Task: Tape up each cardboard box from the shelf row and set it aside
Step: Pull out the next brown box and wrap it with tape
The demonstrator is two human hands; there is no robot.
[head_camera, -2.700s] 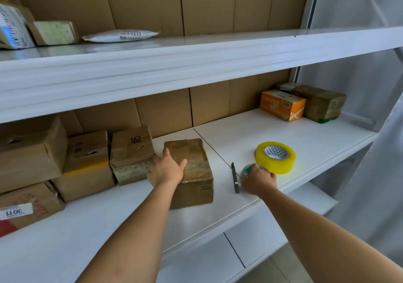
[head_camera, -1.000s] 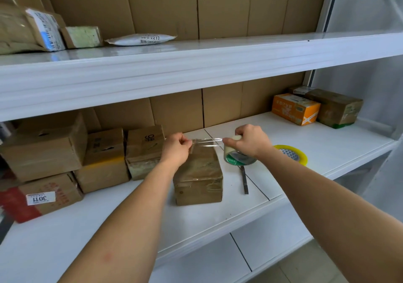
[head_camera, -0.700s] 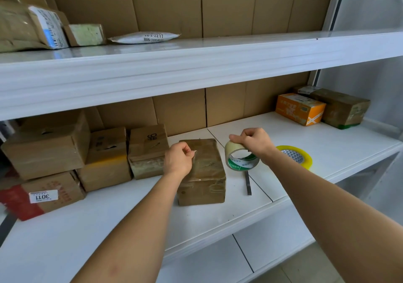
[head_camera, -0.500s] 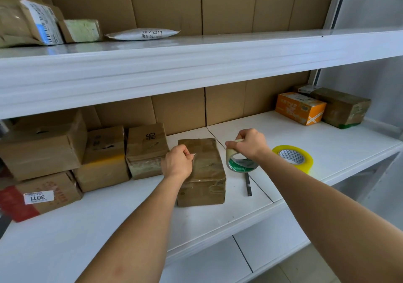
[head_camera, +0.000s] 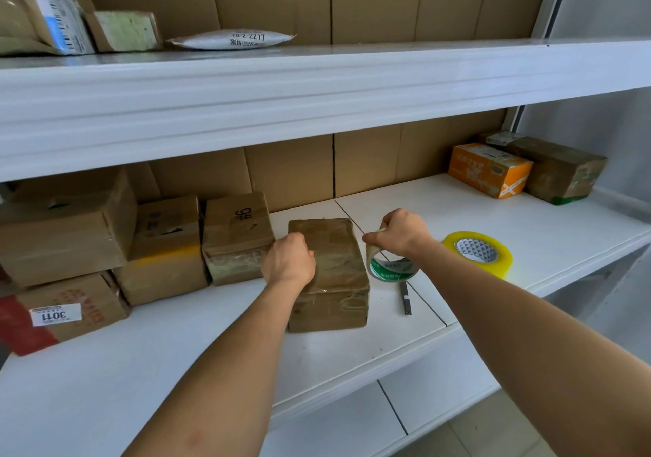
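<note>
White shelf (head_camera: 528,224): left hand (head_camera: 288,263), fingers curled and hidden, on cardboard box (head_camera: 331,280); right hand (head_camera: 400,233) grips tape roll (head_camera: 391,268).

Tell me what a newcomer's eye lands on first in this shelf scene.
First, the two bare arms reaching in: the left hand presses a curled fist on the brown cardboard box at the middle of the shelf, while the right hand grips a tape roll just right of it. Next, the bright yellow tape roll lying flat further right, and the orange box at the back corner.
</note>
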